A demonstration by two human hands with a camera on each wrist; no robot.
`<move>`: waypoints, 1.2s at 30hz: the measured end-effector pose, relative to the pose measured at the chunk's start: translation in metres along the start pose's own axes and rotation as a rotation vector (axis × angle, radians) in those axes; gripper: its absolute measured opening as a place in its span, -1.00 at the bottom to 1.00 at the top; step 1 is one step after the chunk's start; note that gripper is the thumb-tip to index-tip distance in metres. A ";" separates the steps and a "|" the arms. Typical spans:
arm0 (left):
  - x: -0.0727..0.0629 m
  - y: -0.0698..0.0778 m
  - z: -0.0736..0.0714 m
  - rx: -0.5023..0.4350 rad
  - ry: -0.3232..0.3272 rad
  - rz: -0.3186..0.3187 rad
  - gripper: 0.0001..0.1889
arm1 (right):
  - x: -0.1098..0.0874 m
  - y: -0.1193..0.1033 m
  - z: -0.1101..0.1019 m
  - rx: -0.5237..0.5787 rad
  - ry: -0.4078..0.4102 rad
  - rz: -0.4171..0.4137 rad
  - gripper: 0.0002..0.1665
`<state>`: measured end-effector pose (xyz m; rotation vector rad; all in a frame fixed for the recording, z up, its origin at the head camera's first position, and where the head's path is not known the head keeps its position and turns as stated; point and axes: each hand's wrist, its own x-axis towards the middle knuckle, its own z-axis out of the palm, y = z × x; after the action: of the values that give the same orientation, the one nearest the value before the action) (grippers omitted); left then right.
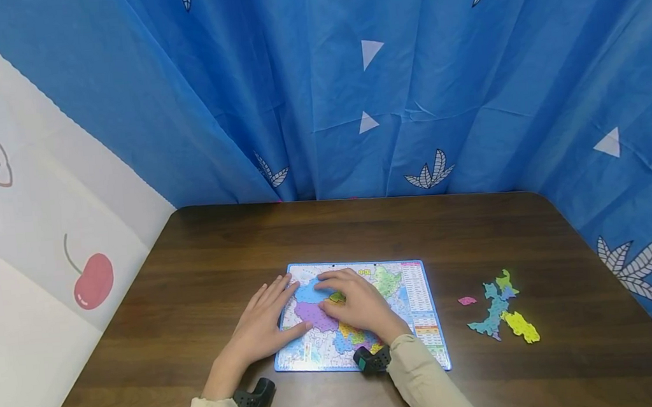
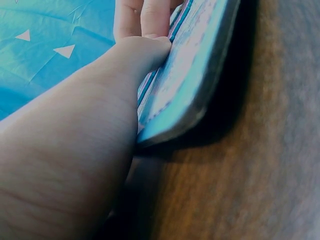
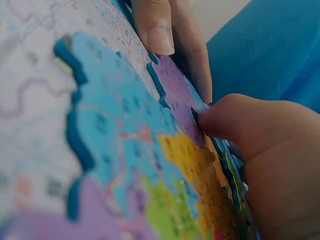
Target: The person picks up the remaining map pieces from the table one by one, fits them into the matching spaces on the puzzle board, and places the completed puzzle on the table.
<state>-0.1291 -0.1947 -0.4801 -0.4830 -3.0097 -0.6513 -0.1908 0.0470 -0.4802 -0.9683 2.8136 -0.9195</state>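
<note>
A flat map puzzle board (image 1: 421,285) with a blue rim lies on the table, with coloured map pieces set on it. My left hand (image 1: 261,323) rests at the board's left side, fingers spread, its thumb touching the purple piece (image 1: 314,317). Over the upper middle of the board, my right hand (image 1: 359,300) touches the pieces with bent fingers and a thumb held apart from them. Beneath it are part of a light-blue piece (image 1: 307,292) and a small green piece (image 1: 337,297). In the right wrist view, the thumb (image 3: 225,117) meets the purple piece's edge; the other right fingertips are hidden.
Loose pieces lie right of the board: a pink one (image 1: 467,301), a yellow one (image 1: 521,327) and a cluster of teal pieces (image 1: 492,315) with green and violet. A blue curtain (image 1: 345,151) hangs behind the brown wooden table (image 1: 220,250).
</note>
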 end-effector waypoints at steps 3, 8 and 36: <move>0.000 0.000 0.000 -0.001 -0.004 -0.004 -0.07 | -0.001 0.001 0.000 0.010 0.007 -0.006 -0.53; 0.000 0.000 0.000 -0.007 -0.002 -0.003 -0.07 | -0.001 0.001 0.000 0.032 0.015 -0.010 -0.46; 0.000 0.000 -0.001 -0.009 0.003 -0.004 -0.08 | 0.000 0.003 -0.001 0.082 0.031 -0.039 -0.39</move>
<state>-0.1287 -0.1951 -0.4791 -0.4756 -3.0078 -0.6649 -0.1923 0.0498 -0.4809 -1.0097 2.7666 -1.0547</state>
